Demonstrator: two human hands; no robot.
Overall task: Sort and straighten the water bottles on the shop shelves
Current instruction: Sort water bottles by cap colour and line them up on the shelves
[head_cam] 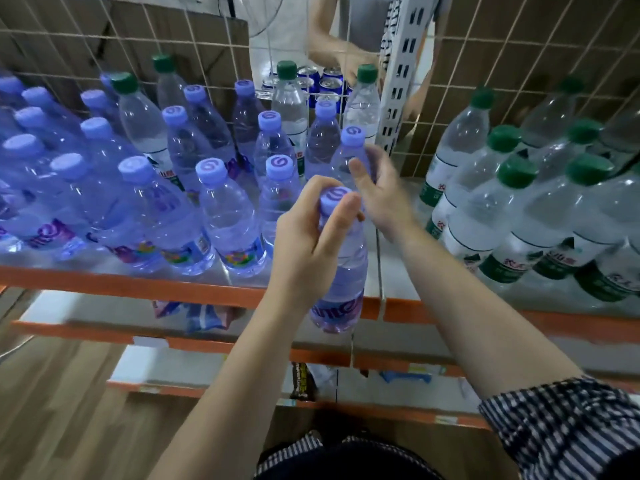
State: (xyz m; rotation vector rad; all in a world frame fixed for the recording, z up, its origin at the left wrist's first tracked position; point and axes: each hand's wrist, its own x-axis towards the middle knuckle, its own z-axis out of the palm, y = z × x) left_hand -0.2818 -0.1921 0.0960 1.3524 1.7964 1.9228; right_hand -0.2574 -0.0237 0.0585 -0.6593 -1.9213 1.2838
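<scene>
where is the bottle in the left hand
Centre of the head view: the left hand grips the bottle by its neck, in front of the orange shelf edge, just right of the purple-capped rows.

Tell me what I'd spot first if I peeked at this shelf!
First, the left hand gripping a purple-capped bottle by its neck at the orange shelf edge, with the blurred right hand just behind it. Then the crowd of purple-capped bottles on the left and the green-capped bottles on the right, with a few stray green caps among the purple at the back.
</scene>
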